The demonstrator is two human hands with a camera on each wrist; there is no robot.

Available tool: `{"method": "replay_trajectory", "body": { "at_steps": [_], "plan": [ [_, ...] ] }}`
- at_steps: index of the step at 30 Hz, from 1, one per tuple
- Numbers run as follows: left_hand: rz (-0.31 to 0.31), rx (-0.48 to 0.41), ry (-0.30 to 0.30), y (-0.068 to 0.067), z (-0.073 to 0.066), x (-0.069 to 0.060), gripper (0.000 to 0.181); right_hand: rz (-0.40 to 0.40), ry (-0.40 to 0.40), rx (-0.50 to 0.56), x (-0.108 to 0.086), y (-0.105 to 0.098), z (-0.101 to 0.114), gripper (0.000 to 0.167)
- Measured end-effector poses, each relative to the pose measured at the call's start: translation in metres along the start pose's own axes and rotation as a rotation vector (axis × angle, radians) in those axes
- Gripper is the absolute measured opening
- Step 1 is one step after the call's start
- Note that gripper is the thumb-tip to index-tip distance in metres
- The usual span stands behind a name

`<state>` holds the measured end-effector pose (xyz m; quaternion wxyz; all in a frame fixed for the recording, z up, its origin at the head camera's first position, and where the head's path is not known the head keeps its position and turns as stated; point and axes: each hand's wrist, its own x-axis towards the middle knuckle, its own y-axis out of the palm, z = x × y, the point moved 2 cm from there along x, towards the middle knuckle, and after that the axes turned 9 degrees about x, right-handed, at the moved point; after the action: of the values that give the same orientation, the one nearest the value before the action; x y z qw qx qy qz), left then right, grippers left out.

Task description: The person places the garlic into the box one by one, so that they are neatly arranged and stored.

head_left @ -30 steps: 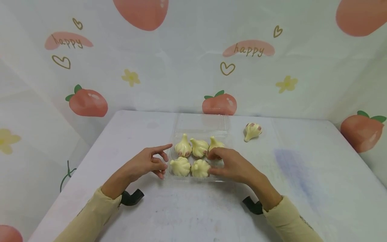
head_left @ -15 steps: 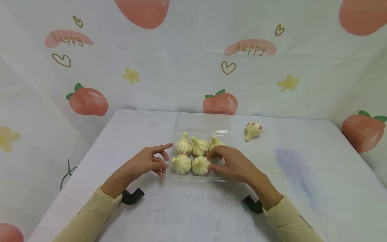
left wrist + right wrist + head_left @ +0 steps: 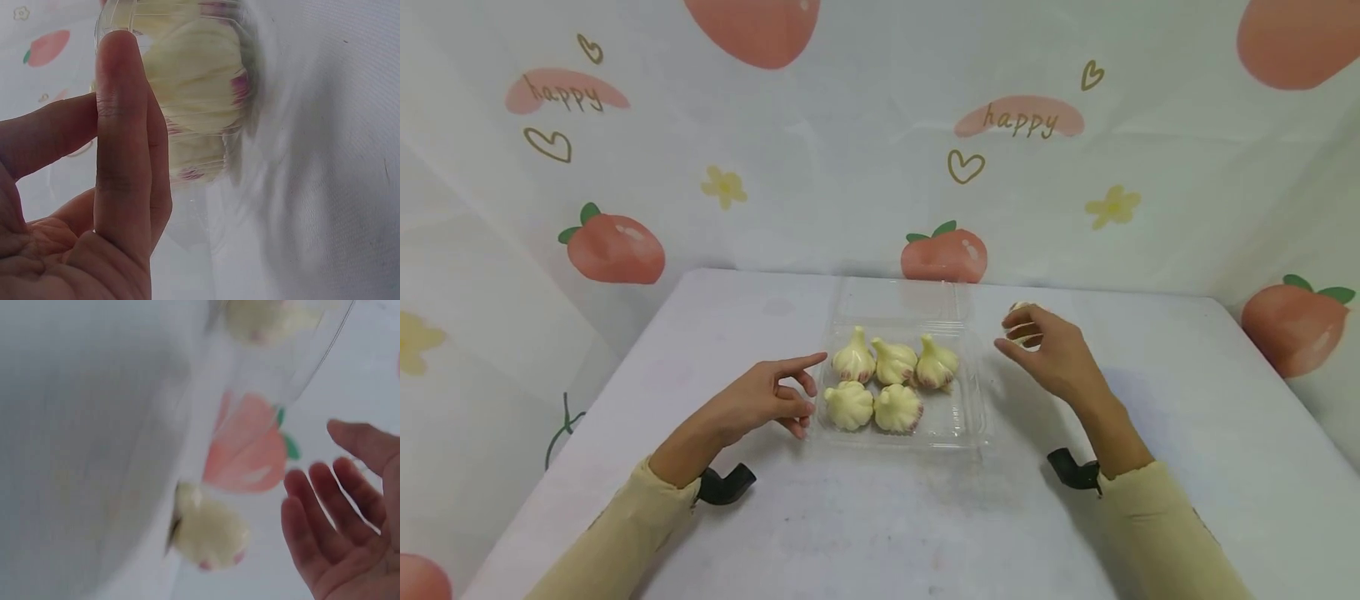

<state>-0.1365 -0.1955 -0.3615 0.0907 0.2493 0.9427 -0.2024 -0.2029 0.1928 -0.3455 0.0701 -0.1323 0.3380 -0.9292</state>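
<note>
Behind everything we see a printed cloth backdrop [image 3: 850,158], hung at 12 o'clock, probably to screen off whatever lies beyond. In front of it the pale surface [image 3: 887,533] carries the rest. Near its middle stands a clear plastic container [image 3: 895,444], its lid [image 3: 898,302] laid back toward 12 o'clock, which leaves the inside reachable from above.

Our left hand [image 3: 767,396] is at the container's 9 o'clock side, index finger straight toward the rim and the others bent; we judge it is kept there to steady the light plastic, though we cannot tell whether it touches. Its grip holds nothing that we can see. Our right hand [image 3: 1056,350] is beyond the container's 2 o'clock side, its grip wide, thumb well off from the curved fingers, presumably to suit something round.

Smallest are the garlic bulbs. Three [image 3: 895,362] make the far row inside the container and two [image 3: 849,406] the near row, toward 7 and 6 o'clock; the walls likely stop them rolling. The lone bulb [image 3: 209,531] rests outside at 2 o'clock, near but apart from the right fingers.
</note>
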Motion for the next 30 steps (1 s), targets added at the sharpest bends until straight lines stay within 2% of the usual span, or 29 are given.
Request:
{"method": "replay_trajectory", "body": {
  "at_steps": [4, 7, 12, 15, 18, 23, 30],
  "plan": [
    [0.000, 0.004, -0.001, -0.001, 0.000, 0.000, 0.074, -0.096, 0.042, -0.036, 0.013, -0.013, -0.016, 0.037],
    [0.003, 0.007, 0.003, 0.000, 0.001, -0.001, 0.074, -0.112, 0.121, -0.087, 0.021, -0.016, -0.025, 0.051],
    [0.014, 0.002, 0.012, 0.001, 0.002, -0.003, 0.075, -0.047, 0.302, -0.145, 0.030, -0.012, -0.042, 0.084],
    [0.012, 0.004, 0.015, 0.001, 0.002, -0.004, 0.075, 0.011, 0.371, -0.160, 0.034, -0.010, -0.051, 0.099],
    [0.010, 0.012, 0.018, 0.001, 0.001, -0.004, 0.075, 0.067, 0.409, -0.163, 0.035, -0.010, -0.057, 0.105],
    [0.008, 0.016, 0.020, 0.000, 0.000, -0.003, 0.074, 0.137, 0.421, -0.179, 0.035, -0.015, -0.066, 0.102],
    [0.006, 0.015, 0.015, -0.001, -0.001, -0.002, 0.074, 0.237, 0.381, -0.191, 0.034, -0.021, -0.065, 0.070]
  ]
}}
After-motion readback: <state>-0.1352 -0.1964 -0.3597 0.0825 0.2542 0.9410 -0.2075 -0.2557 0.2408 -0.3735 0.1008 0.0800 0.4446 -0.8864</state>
